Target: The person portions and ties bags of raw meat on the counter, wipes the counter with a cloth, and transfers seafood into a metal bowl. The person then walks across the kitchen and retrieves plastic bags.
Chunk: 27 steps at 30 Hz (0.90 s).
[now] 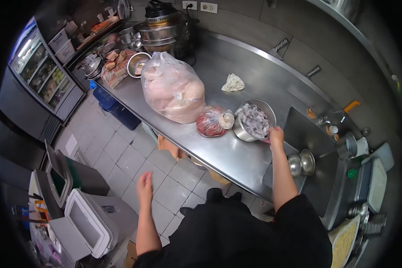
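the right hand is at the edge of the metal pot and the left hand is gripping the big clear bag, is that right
Not quite: the left hand isn't gripping the big clear bag. The head view shows it apart from the bag, over the tiled floor. The right hand is indeed at the edge of the metal pot.

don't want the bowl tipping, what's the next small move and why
Perhaps bring the left hand to the free side of the metal bowl to steady it: only the right hand has a grip on its rim, while the left, seemingly empty, is out over the floor. The bowl is well filled and close beside the clear bag of red contents.
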Motion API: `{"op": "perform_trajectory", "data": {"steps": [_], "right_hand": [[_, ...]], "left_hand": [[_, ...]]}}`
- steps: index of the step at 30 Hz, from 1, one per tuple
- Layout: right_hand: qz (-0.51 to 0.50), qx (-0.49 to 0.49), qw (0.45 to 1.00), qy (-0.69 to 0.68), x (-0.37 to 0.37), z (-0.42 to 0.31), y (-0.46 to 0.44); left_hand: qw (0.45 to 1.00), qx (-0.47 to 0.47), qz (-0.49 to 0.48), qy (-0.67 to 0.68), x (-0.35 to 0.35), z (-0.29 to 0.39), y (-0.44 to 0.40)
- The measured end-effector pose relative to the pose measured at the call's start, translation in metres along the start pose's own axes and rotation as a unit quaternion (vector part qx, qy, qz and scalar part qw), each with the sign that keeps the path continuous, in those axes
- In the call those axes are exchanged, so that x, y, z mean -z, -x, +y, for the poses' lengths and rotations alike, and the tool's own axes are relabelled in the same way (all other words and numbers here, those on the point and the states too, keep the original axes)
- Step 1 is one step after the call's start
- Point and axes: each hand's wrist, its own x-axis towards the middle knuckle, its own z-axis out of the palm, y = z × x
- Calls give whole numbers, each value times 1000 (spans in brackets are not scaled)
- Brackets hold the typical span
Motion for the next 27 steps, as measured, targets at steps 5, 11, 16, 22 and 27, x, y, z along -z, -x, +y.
{"op": "perform_trajectory", "data": {"steps": [5,11,16,22,27], "right_hand": [[49,23,992,-118,25,31,68],[41,119,983,-132,-42,0,178],[-149,31,981,-117,-187,-20,259],[-312,-37,949,-34,-409,33,272],[-381,39,912,150,-589,57,268]], "left_hand": [[986,70,149,33,171,-178,47],[984,73,103,127,216,-109,-18],[969,-210,-110,64,162,42,-109],[946,-280,-154,-57,197,107,-210],[988,-108,-109,-12,266,49,-333]]}}
